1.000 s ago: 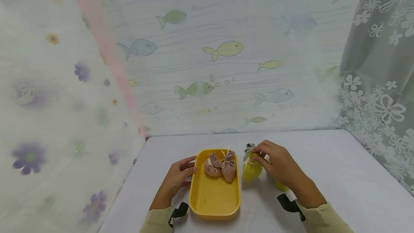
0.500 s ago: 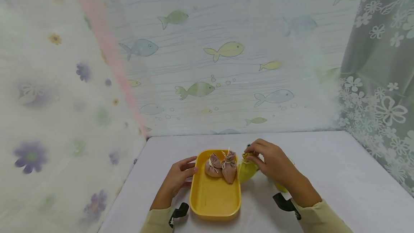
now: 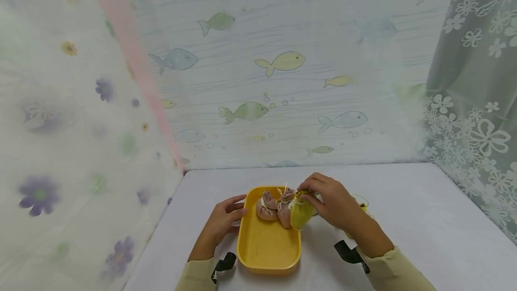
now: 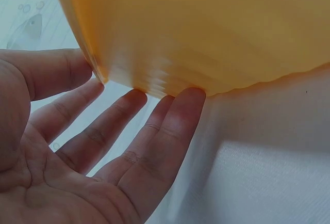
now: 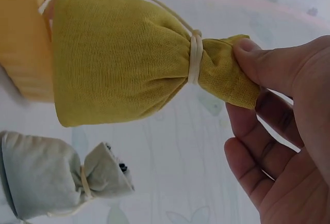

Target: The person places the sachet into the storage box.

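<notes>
My right hand (image 3: 333, 201) pinches the gathered neck of a yellow-green drawstring pouch (image 3: 300, 214) between thumb and fingers. The pouch hangs over the right rim of a yellow tray (image 3: 266, 250); its cream cord shows in the right wrist view, tied round the neck. My left hand (image 3: 222, 221) rests its fingertips against the tray's left side, and the left wrist view shows those fingers (image 4: 175, 126) extended along the outer wall. Inside the tray's far end lie two mauve pouches (image 3: 266, 208), the right one partly covered by the yellow-green pouch.
A pale grey pouch (image 5: 46, 172) lies on the white table (image 3: 408, 219), mostly hidden by my right hand in the head view. Another yellow item (image 3: 363, 206) shows partly behind my right wrist. Fish-patterned fabric (image 3: 242, 80) stands behind the table.
My right hand has carried the yellow-green pouch leftward from beside the tray to over its right rim. The left hand and tray have stayed in place.
</notes>
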A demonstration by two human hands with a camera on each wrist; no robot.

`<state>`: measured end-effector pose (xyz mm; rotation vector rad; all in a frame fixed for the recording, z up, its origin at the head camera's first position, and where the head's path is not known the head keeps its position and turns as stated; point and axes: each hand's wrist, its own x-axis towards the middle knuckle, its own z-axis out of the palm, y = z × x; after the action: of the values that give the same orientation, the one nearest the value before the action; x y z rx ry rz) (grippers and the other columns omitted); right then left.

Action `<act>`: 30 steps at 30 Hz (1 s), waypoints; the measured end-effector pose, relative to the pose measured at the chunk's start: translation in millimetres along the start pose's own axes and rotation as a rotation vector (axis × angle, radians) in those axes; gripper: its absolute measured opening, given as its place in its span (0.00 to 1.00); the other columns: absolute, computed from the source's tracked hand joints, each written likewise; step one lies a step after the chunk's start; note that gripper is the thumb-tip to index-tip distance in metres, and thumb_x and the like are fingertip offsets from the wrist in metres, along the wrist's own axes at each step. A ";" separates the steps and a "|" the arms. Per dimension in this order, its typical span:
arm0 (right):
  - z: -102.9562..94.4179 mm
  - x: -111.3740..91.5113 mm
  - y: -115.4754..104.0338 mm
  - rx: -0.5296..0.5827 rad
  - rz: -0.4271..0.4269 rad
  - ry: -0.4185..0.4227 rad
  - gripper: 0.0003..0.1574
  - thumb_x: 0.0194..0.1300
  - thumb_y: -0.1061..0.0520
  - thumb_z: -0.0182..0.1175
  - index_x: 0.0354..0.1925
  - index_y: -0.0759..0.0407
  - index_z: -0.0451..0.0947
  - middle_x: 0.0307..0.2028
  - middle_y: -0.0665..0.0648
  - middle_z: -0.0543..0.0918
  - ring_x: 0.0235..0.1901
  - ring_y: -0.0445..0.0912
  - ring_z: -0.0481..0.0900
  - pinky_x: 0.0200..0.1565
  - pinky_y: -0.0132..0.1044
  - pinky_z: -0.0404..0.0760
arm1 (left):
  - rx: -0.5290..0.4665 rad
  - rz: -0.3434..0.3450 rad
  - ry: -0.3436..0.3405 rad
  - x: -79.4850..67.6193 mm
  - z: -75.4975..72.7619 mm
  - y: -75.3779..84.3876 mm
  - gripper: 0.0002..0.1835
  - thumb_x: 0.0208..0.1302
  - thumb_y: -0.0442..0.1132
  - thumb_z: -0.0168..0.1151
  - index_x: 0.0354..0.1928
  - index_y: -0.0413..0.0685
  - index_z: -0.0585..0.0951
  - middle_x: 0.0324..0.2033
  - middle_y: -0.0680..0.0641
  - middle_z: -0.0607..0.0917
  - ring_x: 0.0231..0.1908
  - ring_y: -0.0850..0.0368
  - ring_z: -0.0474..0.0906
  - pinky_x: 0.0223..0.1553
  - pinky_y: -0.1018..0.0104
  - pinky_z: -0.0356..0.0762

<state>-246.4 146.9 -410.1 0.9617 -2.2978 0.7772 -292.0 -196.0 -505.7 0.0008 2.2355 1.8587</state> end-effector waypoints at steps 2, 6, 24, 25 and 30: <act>1.4 2.4 -2.3 0.012 -0.008 -0.001 0.14 0.61 0.62 0.74 0.45 0.51 0.85 0.42 0.43 0.83 0.41 0.35 0.82 0.43 0.31 0.87 | 0.002 0.001 0.000 -0.3 -0.8 -0.2 0.30 0.71 0.44 0.67 0.73 0.57 0.74 0.68 0.36 0.76 0.55 0.45 0.86 0.44 0.49 0.90; 4.6 8.6 -7.1 0.030 -0.023 -0.009 0.13 0.62 0.62 0.73 0.46 0.52 0.85 0.43 0.44 0.83 0.41 0.35 0.82 0.44 0.30 0.87 | 0.004 0.003 0.001 -0.6 -2.6 0.5 0.30 0.71 0.44 0.67 0.73 0.57 0.74 0.68 0.36 0.76 0.56 0.46 0.85 0.45 0.49 0.90; 25.7 25.2 -17.6 0.114 -0.052 -0.056 0.11 0.64 0.60 0.72 0.46 0.55 0.85 0.42 0.46 0.83 0.39 0.35 0.81 0.42 0.30 0.87 | 0.002 0.002 -0.007 -1.4 -0.3 2.6 0.30 0.71 0.43 0.67 0.73 0.56 0.73 0.69 0.36 0.76 0.56 0.46 0.85 0.45 0.49 0.90; 26.9 26.2 -18.1 0.118 -0.051 -0.065 0.11 0.65 0.60 0.72 0.46 0.55 0.85 0.42 0.47 0.84 0.39 0.35 0.81 0.42 0.30 0.87 | 0.002 0.001 -0.007 -1.6 -0.3 2.8 0.30 0.71 0.43 0.67 0.73 0.56 0.73 0.69 0.36 0.76 0.56 0.46 0.85 0.45 0.49 0.90; 33.4 31.9 -22.2 0.132 -0.044 -0.110 0.10 0.67 0.59 0.70 0.47 0.55 0.85 0.43 0.47 0.84 0.40 0.36 0.81 0.43 0.29 0.86 | 0.008 0.001 -0.004 -1.8 0.3 4.0 0.30 0.71 0.42 0.66 0.73 0.56 0.74 0.68 0.36 0.76 0.55 0.46 0.86 0.45 0.49 0.90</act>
<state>-257.1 97.0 -405.9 1.1362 -2.3335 0.8867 -290.8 -195.3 -501.6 0.0070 2.2401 1.8491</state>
